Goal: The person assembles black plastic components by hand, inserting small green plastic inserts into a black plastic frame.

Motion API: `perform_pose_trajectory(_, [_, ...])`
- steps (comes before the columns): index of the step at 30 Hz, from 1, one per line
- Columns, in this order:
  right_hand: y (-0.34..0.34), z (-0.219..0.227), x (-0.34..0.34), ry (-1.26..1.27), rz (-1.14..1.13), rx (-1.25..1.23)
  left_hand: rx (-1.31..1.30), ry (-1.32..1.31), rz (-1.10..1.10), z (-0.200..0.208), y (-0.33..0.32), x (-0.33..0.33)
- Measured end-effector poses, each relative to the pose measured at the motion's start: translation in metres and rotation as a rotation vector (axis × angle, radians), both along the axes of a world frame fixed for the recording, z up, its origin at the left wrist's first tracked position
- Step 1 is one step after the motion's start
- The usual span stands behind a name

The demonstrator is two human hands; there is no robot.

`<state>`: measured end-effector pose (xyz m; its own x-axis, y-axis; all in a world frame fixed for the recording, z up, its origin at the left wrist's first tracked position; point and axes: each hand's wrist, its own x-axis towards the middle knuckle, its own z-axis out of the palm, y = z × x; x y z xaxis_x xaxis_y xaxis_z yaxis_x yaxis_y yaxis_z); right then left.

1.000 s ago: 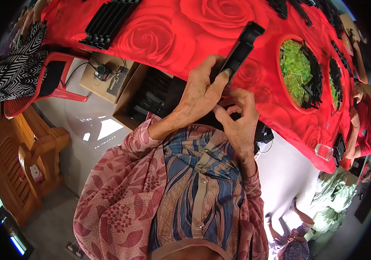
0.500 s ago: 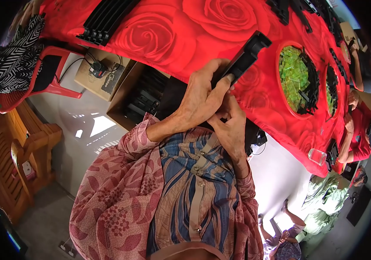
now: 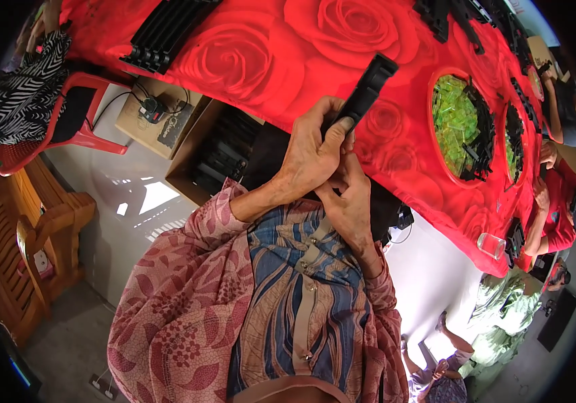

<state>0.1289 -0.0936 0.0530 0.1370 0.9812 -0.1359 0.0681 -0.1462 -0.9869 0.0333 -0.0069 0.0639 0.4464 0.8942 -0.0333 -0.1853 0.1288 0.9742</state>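
A long black plastic part [image 3: 367, 86] with a notched far end slants up and to the right over the table edge. My left hand [image 3: 311, 149] is closed around its lower portion, thumb on top. Just below and to the right, my right hand [image 3: 348, 196] is closed, its fingertips against the left hand near the part's lower end. What those right fingers hold is hidden behind the left hand.
A red rose-print cloth covers the table [image 3: 248, 57]. Stacked black parts [image 3: 167, 30] lie far left. To the right, a red-rimmed basin [image 3: 456, 121] holds green and black pieces. Below the edge stands a carton [image 3: 187, 161] of black parts. Co-workers sit on both sides.
The black part has shifted left and slightly down, its notched end turned a little. Both hands have moved slightly left with it and keep their grip.
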Motion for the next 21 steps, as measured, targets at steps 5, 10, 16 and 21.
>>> perform_pose_trajectory(5, [0.002,-0.007,-0.002,-0.009,-0.05,0.106,-0.151,-0.125,0.112,-0.003,0.004,0.004])
perform_pose_trajectory(10, [0.001,-0.004,0.0,-0.122,-0.065,0.051,-0.246,-0.166,0.074,-0.002,0.009,-0.002])
perform_pose_trajectory(16, [0.001,-0.014,0.006,-0.2,-0.055,0.044,-0.365,-0.2,0.07,0.002,0.009,-0.003])
perform_pose_trajectory(21, [-0.001,-0.012,0.004,-0.125,-0.062,0.008,-0.407,-0.428,0.081,-0.014,0.012,-0.008])
